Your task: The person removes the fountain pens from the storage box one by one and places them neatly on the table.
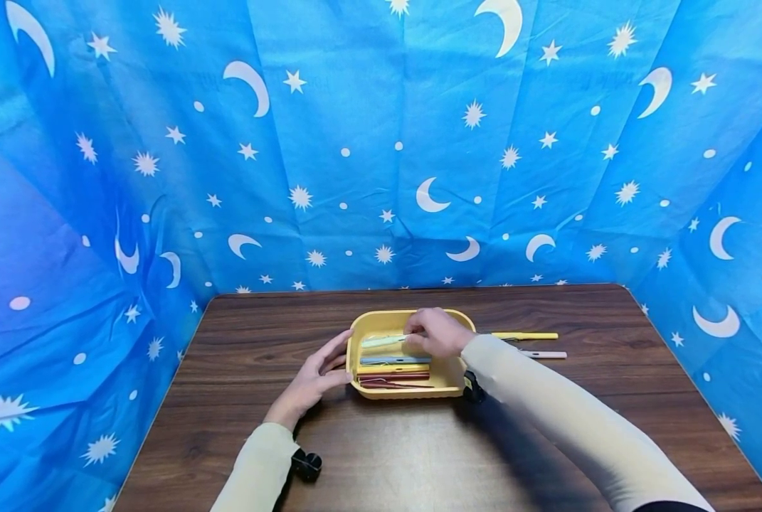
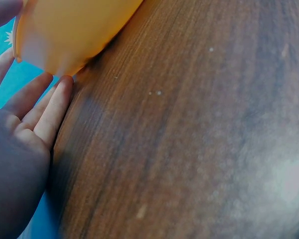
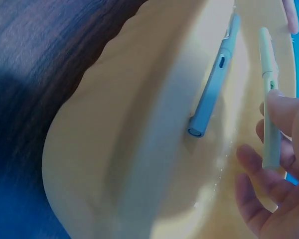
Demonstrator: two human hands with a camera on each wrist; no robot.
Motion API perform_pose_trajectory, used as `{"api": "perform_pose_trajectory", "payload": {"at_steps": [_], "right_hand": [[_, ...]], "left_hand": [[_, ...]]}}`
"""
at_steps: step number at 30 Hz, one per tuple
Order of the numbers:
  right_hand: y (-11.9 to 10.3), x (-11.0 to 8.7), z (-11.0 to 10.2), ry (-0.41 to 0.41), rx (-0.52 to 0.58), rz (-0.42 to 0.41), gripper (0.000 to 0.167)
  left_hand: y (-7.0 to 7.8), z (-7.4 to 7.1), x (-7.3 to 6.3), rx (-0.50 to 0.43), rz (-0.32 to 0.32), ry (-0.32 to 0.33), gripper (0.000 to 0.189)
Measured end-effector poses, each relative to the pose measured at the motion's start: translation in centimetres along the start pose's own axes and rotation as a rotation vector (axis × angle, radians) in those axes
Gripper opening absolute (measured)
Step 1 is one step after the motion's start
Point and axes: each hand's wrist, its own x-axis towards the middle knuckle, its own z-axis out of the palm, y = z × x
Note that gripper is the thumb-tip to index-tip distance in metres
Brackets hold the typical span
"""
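Head: right hand (image 1: 438, 333) pinches pale-green pen (image 1: 383, 341) over yellow tray's (image 1: 406, 392) far half.
Left wrist: left hand (image 2: 20, 139), fingers spread, against tray's outer wall.
Right wrist: pen probably light, stiff, slick; mid-barrel hold seems best.

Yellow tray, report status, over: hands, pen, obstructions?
Right hand pinching pale green pen at yellow tray. Left hand touching tray's left end. Blue pen inside tray; nothing visibly blocking.

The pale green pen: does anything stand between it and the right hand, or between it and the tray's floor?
Nothing visible does. The right hand pinches the pale green pen, and no other thing shows between it and the floor of the tray. The blue pen lies to one side.
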Motion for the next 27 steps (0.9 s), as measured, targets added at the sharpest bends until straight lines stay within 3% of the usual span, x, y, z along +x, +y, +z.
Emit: {"api": "perform_pose_trajectory", "payload": {"at_steps": [11, 27], "right_hand": [[-0.2, -1.6, -1.4, 0.102, 0.098, -0.080, 0.014], [0.8, -4.6, -3.9, 0.173, 0.197, -0.051, 0.014]], "left_hand": [[0.2, 0.0, 0.0, -0.004, -0.008, -0.001, 0.080], [0.2, 0.0, -0.1, -0.008, -0.005, -0.005, 0.080]]}}
